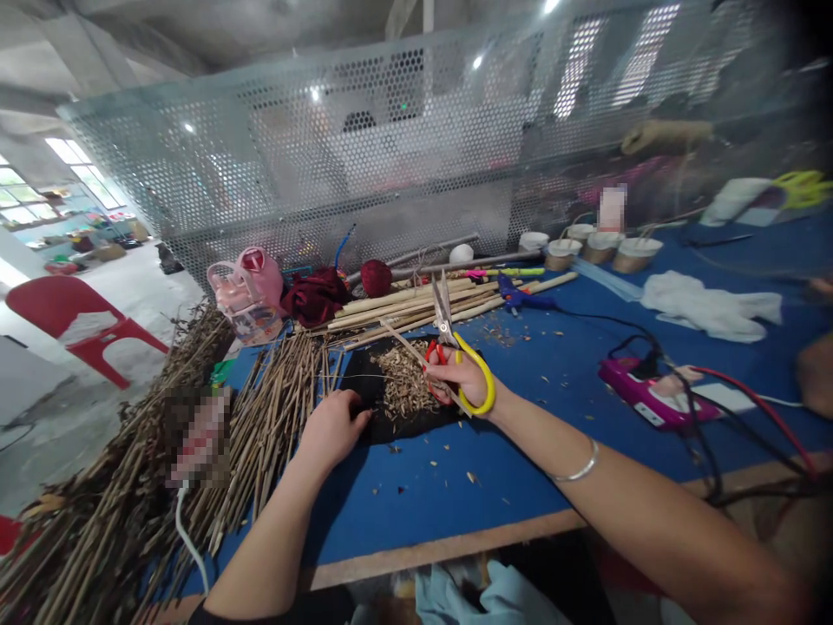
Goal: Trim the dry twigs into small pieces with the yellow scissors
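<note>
My right hand (455,375) is closed around yellow-handled scissors (480,373), their blades pointing up and parted, together with a red-handled tool and a thin stick (407,343). Below and beside it lies a pile of short brown clippings (403,382) on a black cloth (364,417). To the left, my left hand (335,425) rests at the cloth's edge, fingers bent, beside a bundle of thin dry stalks (277,417). A fine strand runs from near it toward the pile. Whether its fingers hold anything is hidden.
Peeled sticks (403,304), a blue glue gun (514,295) and a pink bag (251,291) line the back. At right are a magenta power strip (644,395) with cables, white gloves (709,304) and small pots (563,252). Another person's hand (816,373) shows at the right edge.
</note>
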### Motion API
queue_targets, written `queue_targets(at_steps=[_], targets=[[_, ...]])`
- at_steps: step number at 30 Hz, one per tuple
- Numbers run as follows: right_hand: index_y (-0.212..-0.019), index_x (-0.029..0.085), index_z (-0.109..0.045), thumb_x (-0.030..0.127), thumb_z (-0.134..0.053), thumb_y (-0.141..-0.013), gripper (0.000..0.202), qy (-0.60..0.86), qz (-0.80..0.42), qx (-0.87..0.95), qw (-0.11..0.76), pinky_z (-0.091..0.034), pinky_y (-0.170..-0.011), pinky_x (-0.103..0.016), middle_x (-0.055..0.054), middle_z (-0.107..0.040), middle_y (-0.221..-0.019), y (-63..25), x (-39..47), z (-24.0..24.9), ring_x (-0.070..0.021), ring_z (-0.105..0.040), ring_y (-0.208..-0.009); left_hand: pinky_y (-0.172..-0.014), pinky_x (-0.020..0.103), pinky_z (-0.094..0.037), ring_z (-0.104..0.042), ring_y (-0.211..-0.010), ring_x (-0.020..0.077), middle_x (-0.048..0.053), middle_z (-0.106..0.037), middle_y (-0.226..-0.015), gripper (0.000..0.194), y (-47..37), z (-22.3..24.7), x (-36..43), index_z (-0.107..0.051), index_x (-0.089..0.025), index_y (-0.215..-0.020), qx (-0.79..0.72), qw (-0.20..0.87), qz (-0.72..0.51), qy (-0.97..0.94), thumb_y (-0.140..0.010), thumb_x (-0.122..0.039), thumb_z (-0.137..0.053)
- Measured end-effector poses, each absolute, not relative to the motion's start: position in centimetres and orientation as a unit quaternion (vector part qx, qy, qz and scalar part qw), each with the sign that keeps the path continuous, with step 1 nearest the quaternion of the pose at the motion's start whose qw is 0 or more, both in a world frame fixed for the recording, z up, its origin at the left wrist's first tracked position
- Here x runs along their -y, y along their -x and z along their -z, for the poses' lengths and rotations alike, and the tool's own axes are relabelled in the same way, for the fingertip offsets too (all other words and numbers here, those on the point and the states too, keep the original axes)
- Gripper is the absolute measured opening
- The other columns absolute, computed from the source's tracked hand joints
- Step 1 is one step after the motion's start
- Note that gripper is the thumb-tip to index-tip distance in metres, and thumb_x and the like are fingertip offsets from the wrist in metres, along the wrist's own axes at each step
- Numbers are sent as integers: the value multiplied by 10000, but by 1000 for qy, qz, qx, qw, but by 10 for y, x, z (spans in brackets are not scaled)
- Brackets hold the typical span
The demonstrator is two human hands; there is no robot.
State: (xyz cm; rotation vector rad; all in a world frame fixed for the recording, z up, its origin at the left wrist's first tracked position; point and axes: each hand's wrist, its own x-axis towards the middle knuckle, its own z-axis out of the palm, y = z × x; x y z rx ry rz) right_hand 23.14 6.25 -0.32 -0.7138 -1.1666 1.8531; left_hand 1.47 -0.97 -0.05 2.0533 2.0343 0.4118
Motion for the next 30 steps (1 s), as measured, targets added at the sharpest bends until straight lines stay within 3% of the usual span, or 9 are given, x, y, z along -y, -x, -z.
queue_targets(at_steps=[5,9,14,18,19,23,26,30], targets=[[-660,193,-423,331,-695,-584,314,304,-715,479,409,-291,-315,-181,80,-468,-462,-231,-65,8,-62,-409,-326,-572,246,-350,-542,-608,154,29,-628,-672,255,-5,-8,4,-621,-186,-748,-695,141,-229,-667,-787,-376,-455],[-627,170,-462,309,-712,-552,296,331,-673,497,436,-298,-356,-171,66,-485,-502,-230,-66,10,-42,-412,-387,-560,248,-360,-542,-579,161,33,-626,-651,318,26,-15,-4,-632,-176,-777,-773,44,-326,-542,-770,-432,-443],[-678,196,-429,349,-686,-595,310,374,-675,481,416,-201,-306,-162,103,-390,-450,-229,-63,13,-33,-298,-328,-686,316,-413,-581,-707,220,83,-646,-726,284,62,-18,-3,-642,-151,-811,-822,-31,-311,-476,-744,-372,-478],[-683,198,-421,359,-683,-595,320,378,-669,481,423,-218,-308,-149,99,-406,-451,-227,-61,12,-42,-341,-345,-796,337,-415,-573,-853,218,93,-644,-891,323,40,-26,4,-621,-142,-933,-785,-66,-350,-506,-769,-375,-469],[-680,196,-423,368,-673,-603,313,375,-663,491,423,-230,-309,-153,93,-425,-447,-227,-61,11,-46,-356,-343,-805,330,-416,-575,-856,209,85,-647,-896,322,27,-29,6,-627,-148,-923,-757,-43,-372,-535,-779,-386,-465],[-675,189,-435,371,-659,-620,294,386,-615,539,426,-312,-337,-174,68,-484,-448,-225,-56,7,-67,-420,-358,-716,288,-447,-602,-768,179,60,-676,-848,349,-30,-35,9,-654,-173,-933,-636,227,-351,-648,-769,-437,-496],[-703,194,-433,344,-671,-611,296,387,-579,568,440,-379,-384,-193,68,-497,-496,-224,-51,5,-89,-481,-424,-643,266,-441,-596,-703,165,52,-671,-799,390,-59,-30,5,-639,-166,-969,-609,278,-354,-653,-719,-456,-563],[-717,192,-444,328,-662,-621,275,375,-527,617,447,-392,-417,-201,74,-473,-545,-224,-48,5,-73,-463,-436,-545,228,-401,-548,-595,125,24,-627,-690,321,-73,-16,-8,-602,-153,-876,-561,375,-368,-640,-707,-426,-584]])
